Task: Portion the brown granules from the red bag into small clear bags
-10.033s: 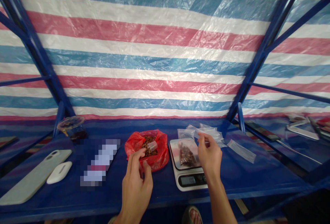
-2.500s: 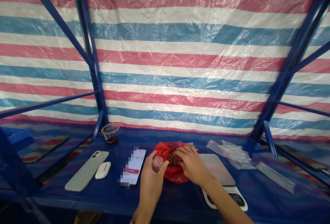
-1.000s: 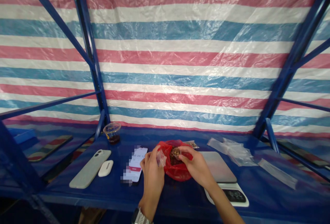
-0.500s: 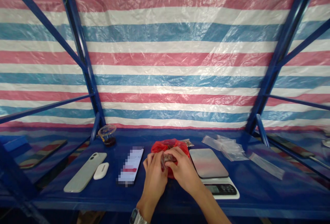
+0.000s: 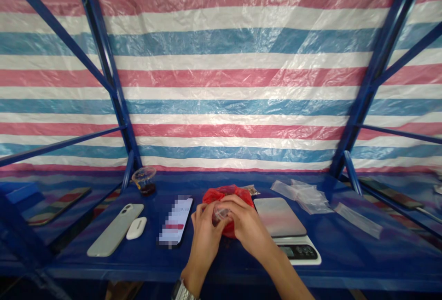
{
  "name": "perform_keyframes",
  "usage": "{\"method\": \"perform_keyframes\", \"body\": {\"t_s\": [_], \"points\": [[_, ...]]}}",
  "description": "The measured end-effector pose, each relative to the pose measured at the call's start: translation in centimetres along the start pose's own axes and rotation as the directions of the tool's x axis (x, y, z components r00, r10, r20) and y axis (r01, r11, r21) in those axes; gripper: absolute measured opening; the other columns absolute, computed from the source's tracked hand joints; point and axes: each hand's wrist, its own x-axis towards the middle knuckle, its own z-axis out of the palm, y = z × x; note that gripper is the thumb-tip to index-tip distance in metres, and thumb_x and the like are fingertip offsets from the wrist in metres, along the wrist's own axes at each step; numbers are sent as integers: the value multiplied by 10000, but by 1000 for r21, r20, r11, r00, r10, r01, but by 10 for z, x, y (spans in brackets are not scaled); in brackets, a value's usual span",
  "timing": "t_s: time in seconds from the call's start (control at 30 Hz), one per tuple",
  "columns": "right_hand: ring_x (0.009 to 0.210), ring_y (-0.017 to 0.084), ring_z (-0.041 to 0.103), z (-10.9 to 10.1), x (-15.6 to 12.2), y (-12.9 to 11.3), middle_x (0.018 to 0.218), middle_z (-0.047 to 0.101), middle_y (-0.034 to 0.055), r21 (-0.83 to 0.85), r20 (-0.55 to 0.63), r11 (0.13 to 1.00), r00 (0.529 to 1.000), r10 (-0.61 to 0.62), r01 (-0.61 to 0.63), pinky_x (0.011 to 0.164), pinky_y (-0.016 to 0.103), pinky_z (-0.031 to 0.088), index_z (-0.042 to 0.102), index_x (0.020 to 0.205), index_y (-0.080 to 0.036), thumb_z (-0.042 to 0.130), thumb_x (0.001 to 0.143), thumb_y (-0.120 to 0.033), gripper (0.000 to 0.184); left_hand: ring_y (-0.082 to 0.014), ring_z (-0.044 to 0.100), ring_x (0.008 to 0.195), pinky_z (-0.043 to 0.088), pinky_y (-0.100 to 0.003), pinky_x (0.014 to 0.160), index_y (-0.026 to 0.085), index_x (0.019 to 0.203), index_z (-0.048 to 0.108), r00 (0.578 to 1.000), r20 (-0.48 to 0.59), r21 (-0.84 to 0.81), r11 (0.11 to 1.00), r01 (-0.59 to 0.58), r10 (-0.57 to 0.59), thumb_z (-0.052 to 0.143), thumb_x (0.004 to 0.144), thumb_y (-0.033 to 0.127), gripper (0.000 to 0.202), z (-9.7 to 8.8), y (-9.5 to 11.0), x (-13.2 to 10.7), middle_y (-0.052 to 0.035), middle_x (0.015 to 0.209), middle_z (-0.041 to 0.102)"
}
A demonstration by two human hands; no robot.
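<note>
Both hands come together low on the blue tabletop (image 5: 348,254), just in front of a red bag (image 5: 228,194). The left hand (image 5: 205,240) is curled, its fingers bent inward and gripping a small clear plastic piece (image 5: 220,213) from the near side. The right hand (image 5: 247,224) closes over the same piece from the other side, so the two hands meet around it. The piece is held right against the red bag, and the hands hide most of it, so its exact shape is hard to tell. The bag is crumpled and gathered, and the hands cover its middle. A metal watch (image 5: 183,291) sits on the left wrist.

A digital scale (image 5: 281,226) stands just right of the right hand, with a small brown packet (image 5: 251,190) behind the bag near its corner. Loose clear bags (image 5: 302,196) and a clear strip (image 5: 359,220) lie further right. To the left are a phone with a blurred screen (image 5: 175,222), a pale phone (image 5: 113,230), a white earbud case (image 5: 136,227) and, further back, a clear cup (image 5: 144,180) with dark contents. A striped tarp (image 5: 221,74) hangs behind a blue frame (image 5: 103,74).
</note>
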Motion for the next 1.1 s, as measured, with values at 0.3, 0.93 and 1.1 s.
{"method": "perform_keyframes", "body": {"t_s": [0.3,0.93,1.1], "points": [[1217,212,637,-16,4,23,1296,686,78,-221,-164,960,977,135,-170,1066,350,472,707,1194,-230,439,859,8,491,-315,570,1051,445,-493,985,216,1011,666,971,-237,-26,1000,10,-16,637,931,440,240,0,-8,1,-92,1059,637],[1220,267,639,-5,32,56,1339,673,123,-605,-8,709,894,448,-361,1047,353,460,677,1259,-157,520,674,82,651,-159,566,647,426,-270,664,220,780,554,907,-129,-530,801,278,-400,586,752,141,90,27,-21,30,34,677,600],[1184,243,665,6,27,70,1261,717,106,-498,46,797,907,418,-342,1032,319,467,732,1166,-169,521,682,82,585,-135,566,640,459,-252,643,205,802,568,897,-105,-615,737,281,-429,590,778,250,56,34,-31,32,44,688,589]]}}
